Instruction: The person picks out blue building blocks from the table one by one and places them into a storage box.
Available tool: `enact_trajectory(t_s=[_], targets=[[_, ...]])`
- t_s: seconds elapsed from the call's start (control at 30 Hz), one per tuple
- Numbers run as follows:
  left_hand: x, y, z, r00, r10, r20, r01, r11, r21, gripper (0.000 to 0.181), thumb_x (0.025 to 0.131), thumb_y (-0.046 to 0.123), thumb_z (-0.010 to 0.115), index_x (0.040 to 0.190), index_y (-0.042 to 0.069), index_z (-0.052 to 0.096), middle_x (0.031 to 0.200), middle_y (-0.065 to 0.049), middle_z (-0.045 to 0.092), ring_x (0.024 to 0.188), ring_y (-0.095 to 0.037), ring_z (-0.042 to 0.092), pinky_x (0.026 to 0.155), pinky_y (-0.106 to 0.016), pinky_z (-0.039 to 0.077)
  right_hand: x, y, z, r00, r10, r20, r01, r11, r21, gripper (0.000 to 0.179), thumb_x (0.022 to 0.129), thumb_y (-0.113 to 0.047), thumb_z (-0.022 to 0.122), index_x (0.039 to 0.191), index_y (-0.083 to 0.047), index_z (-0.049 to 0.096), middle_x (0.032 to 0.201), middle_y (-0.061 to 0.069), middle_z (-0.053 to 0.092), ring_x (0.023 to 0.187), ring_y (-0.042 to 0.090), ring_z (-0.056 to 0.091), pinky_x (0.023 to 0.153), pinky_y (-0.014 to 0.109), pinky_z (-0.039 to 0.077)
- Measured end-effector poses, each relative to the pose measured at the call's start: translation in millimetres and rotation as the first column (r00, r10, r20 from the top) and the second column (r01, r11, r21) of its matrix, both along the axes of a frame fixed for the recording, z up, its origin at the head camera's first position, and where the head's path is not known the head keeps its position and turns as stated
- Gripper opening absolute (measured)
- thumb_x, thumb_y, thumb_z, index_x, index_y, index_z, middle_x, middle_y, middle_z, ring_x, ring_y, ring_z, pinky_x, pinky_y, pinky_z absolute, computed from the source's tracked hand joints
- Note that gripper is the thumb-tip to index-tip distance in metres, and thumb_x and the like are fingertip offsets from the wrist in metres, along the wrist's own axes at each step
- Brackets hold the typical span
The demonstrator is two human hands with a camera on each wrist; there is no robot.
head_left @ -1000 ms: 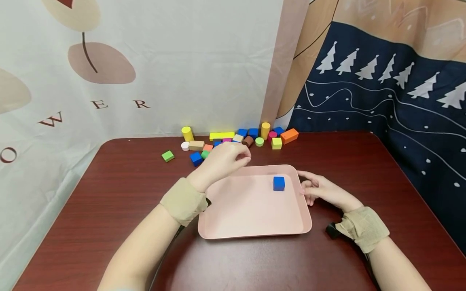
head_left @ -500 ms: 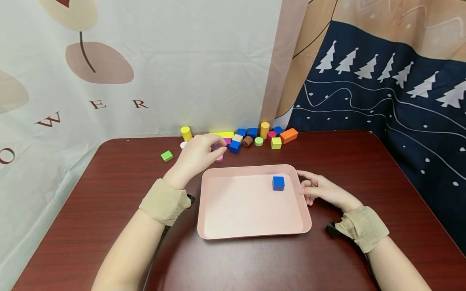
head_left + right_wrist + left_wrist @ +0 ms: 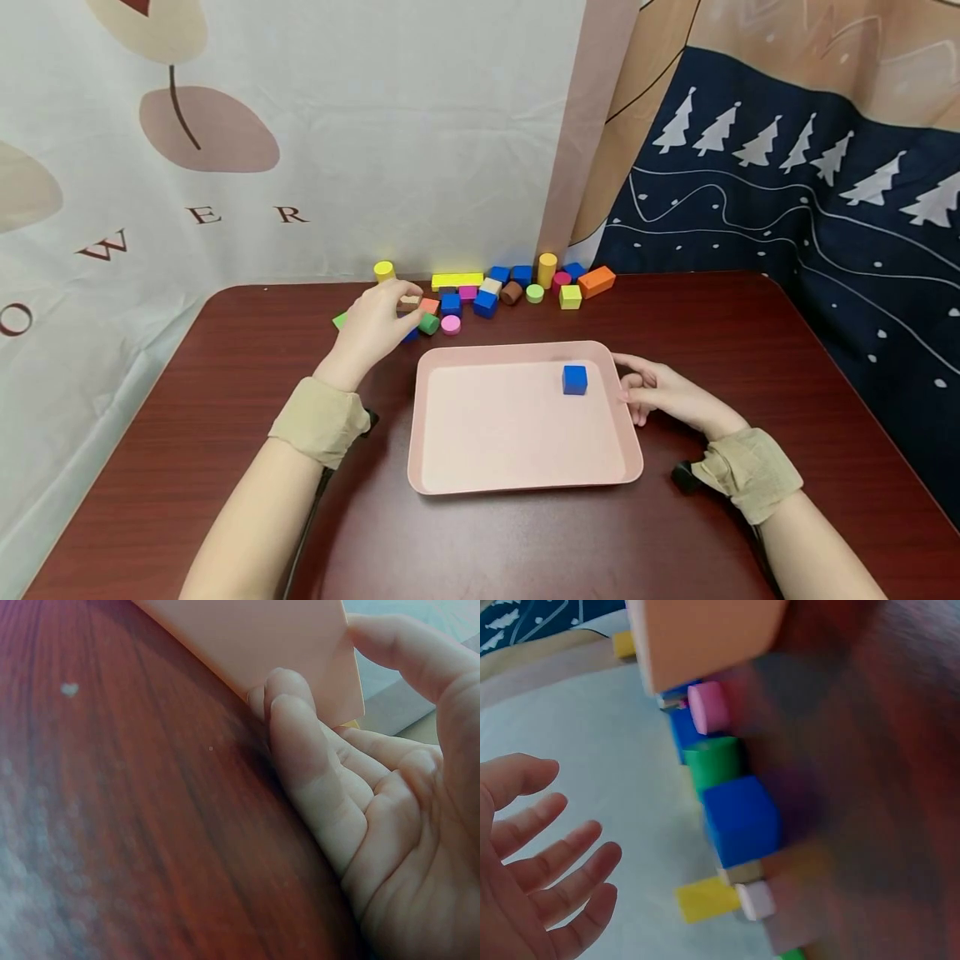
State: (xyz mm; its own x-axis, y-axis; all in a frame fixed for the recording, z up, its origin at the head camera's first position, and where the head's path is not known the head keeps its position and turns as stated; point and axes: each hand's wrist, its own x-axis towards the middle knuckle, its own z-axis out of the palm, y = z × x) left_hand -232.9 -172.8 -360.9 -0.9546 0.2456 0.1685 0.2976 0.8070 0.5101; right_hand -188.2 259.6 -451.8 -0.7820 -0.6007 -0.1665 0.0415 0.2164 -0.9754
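Observation:
My left hand (image 3: 375,325) is over the left part of a row of toy blocks, its fingers spread and slightly bent with nothing between them, as the left wrist view shows. Beneath and beside it lie a blue cube (image 3: 742,823), a green cylinder (image 3: 429,323) and a pink disc (image 3: 451,325). My right hand (image 3: 663,390) holds the right edge of a pink tray (image 3: 517,442). In the right wrist view its thumb (image 3: 405,652) is on the rim, with bent fingers (image 3: 300,742) against the side. One blue cube (image 3: 574,380) sits in the tray's far right corner.
More blocks line the table's back edge: a long yellow bar (image 3: 457,281), a brown cylinder (image 3: 512,292), an orange block (image 3: 597,282) and a yellow-green cube (image 3: 570,297). Behind them hangs a pale cloth (image 3: 420,167). The dark red table (image 3: 187,467) extends around the tray.
My left hand has moved left from above the tray's far edge to the left blocks, uncovering the pink disc and blue cubes. The right hand, tray and its cube have stayed put.

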Motion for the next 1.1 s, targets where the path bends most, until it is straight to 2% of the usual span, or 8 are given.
enact_trajectory(t_s=[0.23, 0.47, 0.57, 0.73, 1.1], targets=[[-6.5, -12.3, -16.1, 0.997, 0.044, 0.067, -0.046, 0.998, 0.038, 0.039, 0.090, 0.014, 0.067, 0.126, 0.003, 0.059, 0.125, -0.015, 0.057, 0.116, -0.032, 0.052, 0.093, -0.049, 0.044, 0.6, -0.8, 0.4, 1.000, 0.000, -0.008, 0.000, 1.000, 0.001, 0.067, 0.096, -0.008, 0.056, 0.148, 0.006, 0.016, 0.085, 0.015, 0.061, 0.060, 0.019, 0.059, 0.055, 0.031, 0.053], [-13.8, -20.8, -31.8, 0.993, 0.011, 0.120, -0.011, 1.000, 0.004, 0.046, 0.088, 0.012, 0.068, 0.133, 0.007, 0.056, 0.133, -0.013, 0.052, 0.121, -0.033, 0.048, 0.097, -0.050, 0.041, 1.6, -0.8, 1.0, 1.000, 0.002, -0.007, -0.002, 1.000, -0.007, 0.067, 0.096, -0.008, 0.056, 0.148, 0.007, 0.016, 0.085, 0.016, 0.061, 0.060, 0.019, 0.059, 0.055, 0.032, 0.053], [-16.8, -22.5, -37.1, 0.990, 0.013, 0.138, -0.009, 1.000, -0.024, 0.048, 0.088, 0.013, 0.069, 0.133, 0.004, 0.056, 0.132, -0.016, 0.052, 0.118, -0.034, 0.050, 0.096, -0.051, 0.042, 1.9, -1.1, 1.3, 1.000, 0.002, -0.006, -0.002, 1.000, -0.007, 0.068, 0.096, -0.008, 0.056, 0.148, 0.007, 0.015, 0.086, 0.016, 0.061, 0.060, 0.018, 0.059, 0.055, 0.031, 0.053], [-23.9, -24.3, -41.8, 0.982, 0.051, 0.182, -0.032, 0.994, -0.109, 0.051, 0.088, 0.017, 0.069, 0.133, -0.002, 0.053, 0.130, -0.021, 0.054, 0.116, -0.037, 0.051, 0.097, -0.052, 0.041, 1.6, -1.2, 1.1, 1.000, 0.001, -0.005, -0.001, 1.000, -0.010, 0.068, 0.096, -0.008, 0.057, 0.148, 0.007, 0.015, 0.086, 0.015, 0.061, 0.060, 0.018, 0.059, 0.055, 0.032, 0.053], [-28.4, -23.7, -45.9, 0.978, 0.038, 0.206, -0.014, 0.993, -0.115, 0.048, 0.090, 0.014, 0.066, 0.133, -0.003, 0.053, 0.131, -0.021, 0.053, 0.119, -0.038, 0.050, 0.099, -0.051, 0.039, 0.7, -0.6, 0.5, 1.000, 0.002, 0.000, -0.002, 1.000, -0.006, 0.068, 0.096, -0.008, 0.056, 0.148, 0.007, 0.015, 0.085, 0.016, 0.061, 0.060, 0.019, 0.059, 0.055, 0.032, 0.053]])
